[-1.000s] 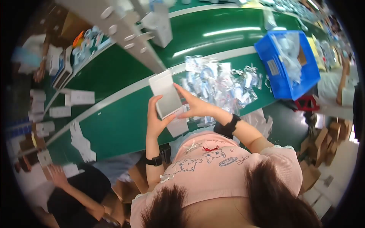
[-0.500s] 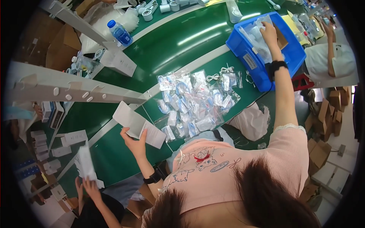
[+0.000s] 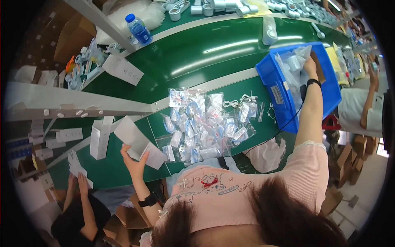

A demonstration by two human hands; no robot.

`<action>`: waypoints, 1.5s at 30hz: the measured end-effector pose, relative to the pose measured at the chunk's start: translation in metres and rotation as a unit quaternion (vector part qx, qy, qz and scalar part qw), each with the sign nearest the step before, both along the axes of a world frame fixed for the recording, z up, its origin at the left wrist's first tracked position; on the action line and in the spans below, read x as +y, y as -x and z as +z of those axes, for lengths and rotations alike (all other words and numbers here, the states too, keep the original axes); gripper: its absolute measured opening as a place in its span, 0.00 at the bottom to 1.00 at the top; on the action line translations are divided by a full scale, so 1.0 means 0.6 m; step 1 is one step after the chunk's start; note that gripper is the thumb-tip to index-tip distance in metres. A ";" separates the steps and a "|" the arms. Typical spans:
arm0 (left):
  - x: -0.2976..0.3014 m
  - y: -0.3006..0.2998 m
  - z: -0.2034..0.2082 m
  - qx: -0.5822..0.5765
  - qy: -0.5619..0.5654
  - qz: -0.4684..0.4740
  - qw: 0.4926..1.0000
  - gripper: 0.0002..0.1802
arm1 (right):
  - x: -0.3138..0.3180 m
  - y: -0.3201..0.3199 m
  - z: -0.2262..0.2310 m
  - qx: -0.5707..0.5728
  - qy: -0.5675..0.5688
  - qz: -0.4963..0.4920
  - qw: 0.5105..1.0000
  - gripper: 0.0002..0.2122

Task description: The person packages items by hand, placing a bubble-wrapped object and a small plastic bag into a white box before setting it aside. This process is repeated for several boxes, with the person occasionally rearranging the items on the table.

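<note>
My left hand (image 3: 135, 161) grips a white carton (image 3: 151, 155) by its lower side, thumb and fingers apart around it. The carton is tilted, with its flap (image 3: 126, 131) folded open. My right hand (image 3: 310, 67) reaches into a blue bin (image 3: 280, 108) at the right, its fingers closed on a clear plastic bag (image 3: 302, 52) with something whitish inside; the fingertips are partly hidden. Between my hands, a pile of small clear bags (image 3: 201, 129) holding white and blue pieces covers the green table. White coiled cables (image 3: 231, 103) lie at its far edge.
A white box (image 3: 100, 139) stands left of my carton, near a co-worker's hands (image 3: 78, 181) holding white folded card (image 3: 76, 164). A grey metal post (image 3: 78, 101) crosses the left side. Farther back are a blue-capped bottle (image 3: 139, 29) and a bagged white part (image 3: 269, 32).
The view has shifted, and my right hand now has its fingers curled at a bag in the bin. A white box now stands by the co-worker, who handles another white card piece.
</note>
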State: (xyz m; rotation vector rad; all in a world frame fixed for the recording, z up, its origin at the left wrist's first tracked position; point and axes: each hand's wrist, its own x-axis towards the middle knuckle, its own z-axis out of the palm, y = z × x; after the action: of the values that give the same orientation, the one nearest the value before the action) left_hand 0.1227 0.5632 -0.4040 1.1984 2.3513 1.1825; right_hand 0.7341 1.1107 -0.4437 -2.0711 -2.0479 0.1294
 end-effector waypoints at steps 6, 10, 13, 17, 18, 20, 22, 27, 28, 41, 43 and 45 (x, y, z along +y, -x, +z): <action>0.011 0.003 -0.010 -0.031 -0.048 0.003 0.998 0.35 | -0.071 0.075 0.162 0.039 -0.186 -0.023 0.981 0.22; 0.044 -0.014 0.019 -0.065 -0.060 -0.016 0.996 0.36 | -0.164 0.178 0.255 0.396 -0.212 0.058 0.891 0.22; 0.061 -0.031 0.030 -0.117 -0.056 -0.053 0.990 0.37 | -0.336 0.397 0.267 0.726 -0.054 0.194 0.658 0.27; 0.077 -0.050 0.027 -0.156 -0.065 -0.091 0.981 0.37 | -0.526 0.685 0.209 0.832 0.163 0.049 0.528 0.28; 0.086 -0.058 0.030 -0.150 -0.064 -0.079 0.983 0.37 | -0.558 0.740 0.206 0.858 0.202 0.033 0.472 0.28; 0.096 -0.066 0.037 -0.136 -0.065 -0.050 0.987 0.37 | -0.609 0.815 0.189 0.848 0.157 0.037 0.504 0.25; 0.102 -0.065 0.021 -0.124 -0.094 -0.043 0.987 0.37 | -0.638 0.846 0.148 0.811 0.060 0.079 0.576 0.23; 0.095 -0.062 -0.006 -0.067 -0.173 -0.049 0.981 0.37 | -0.672 0.839 0.149 0.435 -0.149 0.350 0.816 0.18; 0.091 -0.059 -0.010 -0.049 -0.183 -0.059 0.980 0.37 | -0.673 0.830 0.153 0.285 -0.148 0.433 0.842 0.18; 0.006 0.045 -0.054 -0.071 -0.146 -0.039 0.986 0.34 | -0.451 0.814 -0.136 0.086 0.013 0.327 0.941 0.17; 0.018 0.038 -0.009 -0.015 -0.092 -0.047 0.994 0.28 | -0.452 0.819 -0.121 0.007 0.100 0.361 0.927 0.16; 0.020 0.036 0.000 0.013 -0.063 -0.045 0.997 0.26 | -0.448 0.812 -0.108 0.020 0.099 0.386 0.917 0.15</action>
State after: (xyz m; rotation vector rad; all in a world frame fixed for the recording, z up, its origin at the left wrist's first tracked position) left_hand 0.1013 0.5752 -0.4040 1.3536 2.2451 1.3087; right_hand 0.2467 0.8420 -0.5087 -1.1964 -2.7911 0.5153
